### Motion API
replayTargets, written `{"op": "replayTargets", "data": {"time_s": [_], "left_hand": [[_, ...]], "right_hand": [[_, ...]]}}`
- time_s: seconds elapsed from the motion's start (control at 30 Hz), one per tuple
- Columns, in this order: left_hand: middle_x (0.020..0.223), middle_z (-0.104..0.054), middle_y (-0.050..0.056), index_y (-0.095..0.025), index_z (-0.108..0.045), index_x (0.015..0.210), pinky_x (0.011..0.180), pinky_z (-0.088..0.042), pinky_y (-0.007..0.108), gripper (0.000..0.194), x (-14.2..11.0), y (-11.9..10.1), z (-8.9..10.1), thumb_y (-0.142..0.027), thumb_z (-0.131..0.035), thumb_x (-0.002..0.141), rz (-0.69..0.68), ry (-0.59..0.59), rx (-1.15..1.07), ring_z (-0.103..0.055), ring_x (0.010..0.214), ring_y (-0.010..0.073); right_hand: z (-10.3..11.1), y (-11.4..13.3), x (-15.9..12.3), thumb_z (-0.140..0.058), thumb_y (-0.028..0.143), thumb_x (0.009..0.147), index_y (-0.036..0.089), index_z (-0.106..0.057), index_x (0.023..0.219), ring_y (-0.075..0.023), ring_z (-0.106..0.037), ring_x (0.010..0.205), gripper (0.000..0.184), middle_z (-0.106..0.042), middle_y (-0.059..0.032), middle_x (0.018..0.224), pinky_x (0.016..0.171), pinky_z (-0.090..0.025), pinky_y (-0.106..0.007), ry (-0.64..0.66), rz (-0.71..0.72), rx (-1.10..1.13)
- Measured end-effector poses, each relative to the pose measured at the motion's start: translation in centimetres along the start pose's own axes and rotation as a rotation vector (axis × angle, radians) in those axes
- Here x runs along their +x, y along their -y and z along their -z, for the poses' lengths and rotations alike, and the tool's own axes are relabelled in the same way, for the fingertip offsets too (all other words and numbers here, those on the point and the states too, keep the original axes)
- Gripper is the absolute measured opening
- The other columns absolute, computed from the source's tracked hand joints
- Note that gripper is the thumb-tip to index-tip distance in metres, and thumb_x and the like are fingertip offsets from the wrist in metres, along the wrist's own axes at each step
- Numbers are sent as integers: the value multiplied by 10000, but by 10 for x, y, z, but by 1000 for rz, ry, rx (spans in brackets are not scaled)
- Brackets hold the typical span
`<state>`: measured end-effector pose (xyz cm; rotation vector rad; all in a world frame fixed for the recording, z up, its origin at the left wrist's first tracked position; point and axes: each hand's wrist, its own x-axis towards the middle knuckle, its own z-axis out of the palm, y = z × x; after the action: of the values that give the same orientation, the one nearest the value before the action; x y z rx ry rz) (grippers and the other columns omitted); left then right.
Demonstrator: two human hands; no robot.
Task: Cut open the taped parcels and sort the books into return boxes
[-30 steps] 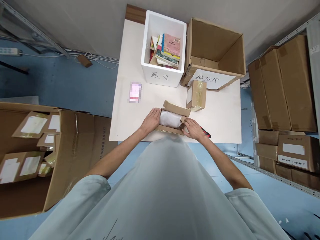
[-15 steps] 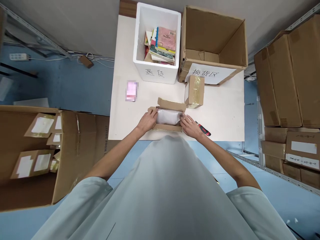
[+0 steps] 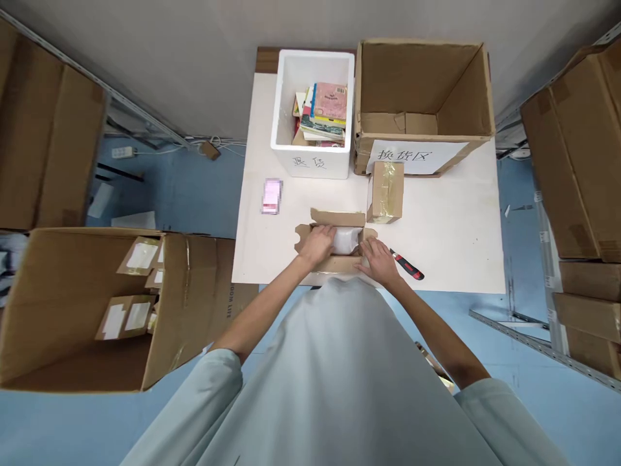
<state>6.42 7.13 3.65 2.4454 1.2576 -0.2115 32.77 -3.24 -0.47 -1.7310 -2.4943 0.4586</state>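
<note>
A small open cardboard box (image 3: 338, 264) lies near the table's front edge, its flaps spread outward. Inside it rests a package in whitish translucent wrapping (image 3: 347, 241). My left hand (image 3: 319, 244) reaches over the box's left end, its fingers curled on the package; the fingertips are partly hidden. At the right end, my right hand (image 3: 378, 257) grips the box's side by the flap. Just right of that hand lies a red and black utility knife (image 3: 408, 265). A taped cardboard box (image 3: 387, 192) stands behind it.
At the back are a white foam bin (image 3: 310, 162) holding books (image 3: 330, 101) and a large open carton (image 3: 422, 87) with a paper label. A phone-like pink-screened item (image 3: 272, 196) lies left. Another big carton (image 3: 198, 285) with small boxes is beside the table; shelved cartons (image 3: 565, 162) stand right.
My left hand has moved from the box's left edge inward over the package. My right hand has shifted onto the box's right side. The whole view has swung left and up.
</note>
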Motion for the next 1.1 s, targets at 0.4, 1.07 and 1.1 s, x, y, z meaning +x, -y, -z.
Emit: {"op": "replayTargets", "data": {"time_s": [0.4, 1.07, 1.1], "left_hand": [[1146, -747, 204, -130, -768, 1088, 1038, -522, 470, 306, 31, -15, -8, -3, -496, 1028, 85, 55, 130, -645, 1184, 339], [1218, -776, 229, -108, -708, 1280, 995, -621, 452, 265, -20, -31, 8, -148, -573, 1055, 33, 207, 20, -755, 1188, 358], [1220, -777, 232, -108, -715, 1267, 1022, -617, 466, 261, -22, -31, 9, -164, -565, 1061, 32, 195, 6, -751, 1203, 364]], "right_hand": [[-14, 4, 6, -723, 557, 1060, 76, -599, 1624, -459, -558, 1533, 752, -578, -314, 1653, 1288, -460, -605, -81, -6, 66], [-10, 7, 10, -735, 523, 1053, 90, -517, 1681, -469, -544, 1518, 793, -599, -308, 1599, 1290, -445, -612, -58, -60, 190], [-9, 8, 11, -738, 508, 1052, 84, -503, 1686, -468, -549, 1510, 798, -611, -309, 1577, 1282, -452, -612, -75, -72, 198]]}}
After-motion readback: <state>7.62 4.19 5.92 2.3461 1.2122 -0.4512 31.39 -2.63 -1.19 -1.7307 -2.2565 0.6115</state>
